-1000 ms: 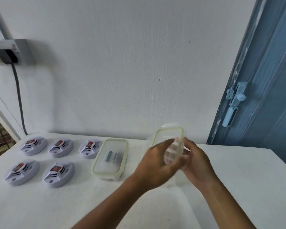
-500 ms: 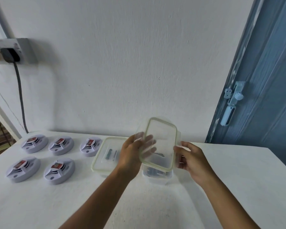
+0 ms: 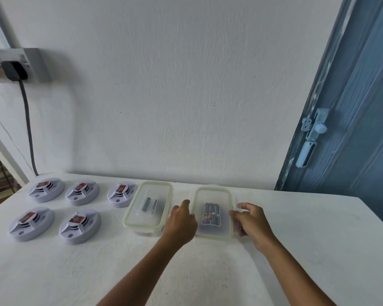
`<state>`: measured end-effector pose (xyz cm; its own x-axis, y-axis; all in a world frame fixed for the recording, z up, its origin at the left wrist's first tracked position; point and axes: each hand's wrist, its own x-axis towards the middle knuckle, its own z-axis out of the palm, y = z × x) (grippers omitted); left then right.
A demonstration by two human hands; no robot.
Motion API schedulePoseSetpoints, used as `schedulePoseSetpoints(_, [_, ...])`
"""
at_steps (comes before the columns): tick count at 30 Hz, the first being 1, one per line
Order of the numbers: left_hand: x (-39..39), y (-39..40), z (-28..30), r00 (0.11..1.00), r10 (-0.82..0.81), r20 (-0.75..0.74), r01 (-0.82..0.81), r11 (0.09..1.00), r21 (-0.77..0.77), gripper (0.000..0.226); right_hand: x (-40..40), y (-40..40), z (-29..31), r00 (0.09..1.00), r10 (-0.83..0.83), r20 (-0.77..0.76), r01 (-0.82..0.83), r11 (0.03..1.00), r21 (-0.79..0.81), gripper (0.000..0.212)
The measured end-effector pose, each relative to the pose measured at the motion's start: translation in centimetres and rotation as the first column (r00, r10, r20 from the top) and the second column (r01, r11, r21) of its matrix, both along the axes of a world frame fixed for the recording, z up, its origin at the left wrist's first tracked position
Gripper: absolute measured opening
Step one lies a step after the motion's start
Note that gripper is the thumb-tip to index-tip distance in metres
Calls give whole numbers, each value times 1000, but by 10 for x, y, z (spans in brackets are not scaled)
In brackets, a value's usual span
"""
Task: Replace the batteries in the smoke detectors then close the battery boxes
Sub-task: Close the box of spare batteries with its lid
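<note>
Batteries (image 3: 212, 215) inside lidded box (image 3: 212, 233); two in other box (image 3: 131, 219).

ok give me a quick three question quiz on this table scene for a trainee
1. True or false: both plastic boxes have their lids on.
2. How many smoke detectors are on the table?
3. Which box are the hands at? A) the one nearer the detectors B) the one nearer the door

Key
1. True: the left box and the right box are both covered.
2. Five, for example this smoke detector.
3. B: the left hand and the right hand flank the right box.
</note>
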<state>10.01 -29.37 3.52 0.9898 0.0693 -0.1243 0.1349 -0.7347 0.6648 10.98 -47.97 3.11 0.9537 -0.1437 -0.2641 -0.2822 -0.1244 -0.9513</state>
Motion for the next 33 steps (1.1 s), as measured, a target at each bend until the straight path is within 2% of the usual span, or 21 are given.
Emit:
schedulePoseSetpoints(5, [2, -3, 3, 999, -47, 5, 47, 993, 108, 40, 7, -2, -5, 1000, -6, -6, 5, 999, -50, 55])
schedulePoseSetpoints(10, [0, -2, -4, 982, -126, 139, 103, 981, 162, 40, 8, -3, -13, 998, 13, 69, 2, 977, -212, 44])
schedulePoseSetpoints(12, [-3, 1, -8, 972, -165, 165, 133, 973, 187, 43, 7, -1, -19, 981, 55, 187, 22, 921, -390, 39])
schedulePoseSetpoints(15, [-8, 6, -15, 949, -271, 164, 229, 944, 237, 49, 3, 4, -24, 899, 220, 378, 87, 757, -647, 33])
schedulePoseSetpoints(16, [-9, 10, -17, 930, -333, 153, 292, 926, 240, 55, 0, 6, -23, 885, 287, 367, 43, 735, -677, 39])
schedulePoseSetpoints(17, [-10, 13, -19, 909, -395, 133, 357, 903, 240, 65, -3, 6, -23, 879, 354, 318, -42, 724, -688, 53])
schedulePoseSetpoints(19, [-10, 20, -21, 867, -487, 104, 452, 857, 248, 92, -8, -1, -22, 859, 480, 179, -221, 663, -716, 97])
schedulePoseSetpoints(20, [-8, 22, -22, 848, -519, 107, 478, 836, 269, 103, -9, -5, -23, 841, 530, 110, -276, 593, -756, 113])
schedulePoseSetpoints(21, [-7, 23, -23, 832, -540, 127, 489, 821, 294, 109, -9, -9, -23, 824, 564, 58, -298, 517, -802, 122])
schedulePoseSetpoints(23, [-4, 23, -28, 804, -555, 213, 471, 813, 342, 107, -8, -13, -26, 798, 603, 27, -278, 407, -870, 126])
schedulePoseSetpoints(24, [-2, 23, -32, 792, -552, 260, 452, 817, 358, 104, -7, -14, -29, 789, 613, 49, -255, 399, -881, 125])
schedulePoseSetpoints(27, [0, 24, -43, 749, -555, 361, 416, 819, 396, 95, -6, -11, -37, 764, 621, 176, -177, 465, -868, 119])
schedulePoseSetpoints(31, [3, 24, -48, 706, -573, 416, 350, 793, 499, 85, -7, -8, -51, 704, 595, 388, -5, 550, -835, 101])
schedulePoseSetpoints(33, [2, 23, -50, 699, -582, 416, 341, 782, 521, 83, -8, -6, -55, 683, 589, 431, 49, 553, -832, 94])
